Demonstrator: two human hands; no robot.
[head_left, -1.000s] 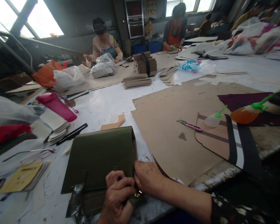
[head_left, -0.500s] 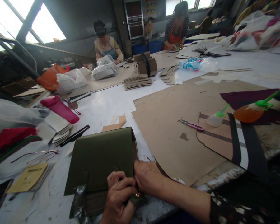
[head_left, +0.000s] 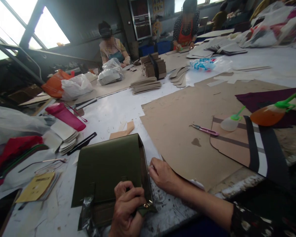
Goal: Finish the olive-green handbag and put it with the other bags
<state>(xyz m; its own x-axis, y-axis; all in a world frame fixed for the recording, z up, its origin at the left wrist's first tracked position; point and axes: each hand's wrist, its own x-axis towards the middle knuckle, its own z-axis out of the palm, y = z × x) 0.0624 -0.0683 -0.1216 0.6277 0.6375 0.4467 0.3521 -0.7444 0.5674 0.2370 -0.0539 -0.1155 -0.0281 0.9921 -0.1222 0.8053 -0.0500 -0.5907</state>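
Observation:
A dark green bag (head_left: 108,161) with a smooth flap lies on the table in front of me, its open side edge facing right. My left hand (head_left: 128,207) is closed around the bag's front right corner, where a short green strap end (head_left: 145,209) with gold-coloured metal hardware (head_left: 148,203) sticks out past the fingers. Just right of the bag's side edge is my right hand (head_left: 161,172), its fingers pinched together. Anything between those fingertips is too small to make out. Clear plastic wrapping (head_left: 87,214) covers a part at the bag's front left.
Brown paper (head_left: 172,131) spreads to the right, with thread snips (head_left: 204,130), a white squeeze bottle (head_left: 230,123) and an orange one (head_left: 267,115). Glasses (head_left: 49,163), a yellow notebook (head_left: 36,187) and a pink pouch (head_left: 66,117) lie left. Two people work across the table.
My right hand has drawn away from the bag's side edge, to the right and slightly up. My left hand keeps its hold on the corner. The view has shifted slightly.

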